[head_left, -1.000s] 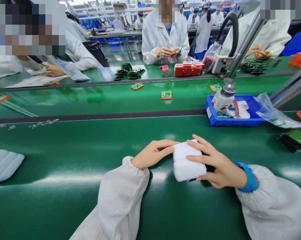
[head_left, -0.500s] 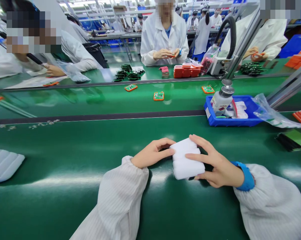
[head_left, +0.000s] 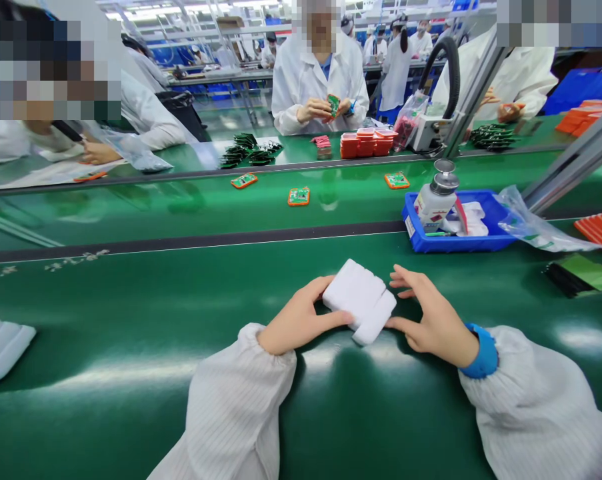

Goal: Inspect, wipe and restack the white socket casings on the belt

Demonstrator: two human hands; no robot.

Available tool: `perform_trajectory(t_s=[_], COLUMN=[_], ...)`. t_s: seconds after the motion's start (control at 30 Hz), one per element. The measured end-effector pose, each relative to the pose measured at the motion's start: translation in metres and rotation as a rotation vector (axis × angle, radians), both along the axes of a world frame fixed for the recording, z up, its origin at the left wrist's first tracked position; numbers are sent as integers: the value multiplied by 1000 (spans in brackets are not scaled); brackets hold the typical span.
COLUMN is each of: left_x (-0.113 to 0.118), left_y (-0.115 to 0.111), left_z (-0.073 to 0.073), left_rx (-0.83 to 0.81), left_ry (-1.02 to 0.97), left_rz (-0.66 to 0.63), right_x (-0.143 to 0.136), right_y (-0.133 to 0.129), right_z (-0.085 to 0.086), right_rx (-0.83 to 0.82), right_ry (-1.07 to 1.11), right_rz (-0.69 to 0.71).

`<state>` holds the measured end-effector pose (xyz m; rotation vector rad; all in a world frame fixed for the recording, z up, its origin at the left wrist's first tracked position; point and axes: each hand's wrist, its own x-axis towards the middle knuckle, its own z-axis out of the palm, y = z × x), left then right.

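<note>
A small stack of white, round-cornered plastic pieces [head_left: 359, 293] is just above the green bench top, its pieces fanned out of line. My left hand [head_left: 311, 317] grips the stack's left side, thumb on the near face and fingers behind, partly hidden. On the other side, my right hand [head_left: 425, 317] is open, its fingers spread. Its thumb tip is at or very near the stack's lower right corner; whether it touches I cannot tell. A blue band [head_left: 481, 350] circles the right wrist.
A blue tray [head_left: 461, 245] holding a pump bottle [head_left: 435, 200] stands behind my right hand. Orange-edged circuit boards [head_left: 299, 196] lie on the green conveyor [head_left: 181, 213]. More white pieces [head_left: 3, 347] lie far left. A co-worker [head_left: 321, 87] sits opposite, holding a board.
The stack has turned and its pieces have slid out of line. My right hand has let go and moved off to the right; my left hand keeps hold. The boards have shifted left in view.
</note>
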<state>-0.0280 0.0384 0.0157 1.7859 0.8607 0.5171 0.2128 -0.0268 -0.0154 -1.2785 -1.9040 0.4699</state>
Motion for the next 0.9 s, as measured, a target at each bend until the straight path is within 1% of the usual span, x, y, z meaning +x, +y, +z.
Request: perform_trajectory(t_s=[0.07, 0.17, 0.27, 0.3, 0.43, 0.53, 0.6, 0.7, 0.8, 0.9], left_x=[4, 12, 19, 21, 25, 25, 25, 25, 25, 24], left_y=[-5, -15, -23, -26, -29, -28, -28, -29, -31, -34], left_z=[-2, -4, -6, -7, -10, -12, -13, -15, -14, -13], left_rx=[99, 213, 243, 235, 212, 207, 164, 106, 136, 215], left_ry=[31, 98, 136, 126, 61, 54, 41, 15, 15, 82], left_rz=[33, 77, 161, 177, 200, 172, 168, 184, 146, 109], right_x=[1, 0, -5, -6, -8, -5, -3, -2, -3, -5], right_y=[1, -1, -4, -4, 1, 5, 7, 8, 6, 3], right_z=[0, 4, 8, 9, 8, 9, 11, 13, 14, 14], right_rx=[-2, -99, -138, -122, -44, -22, -6, 10, 3, -30], right_ry=[-15, -14, 23, 25, 54, 79, 83, 95, 130, 156], right_rz=[14, 133, 235, 240, 173, 222, 259, 272, 253, 238])
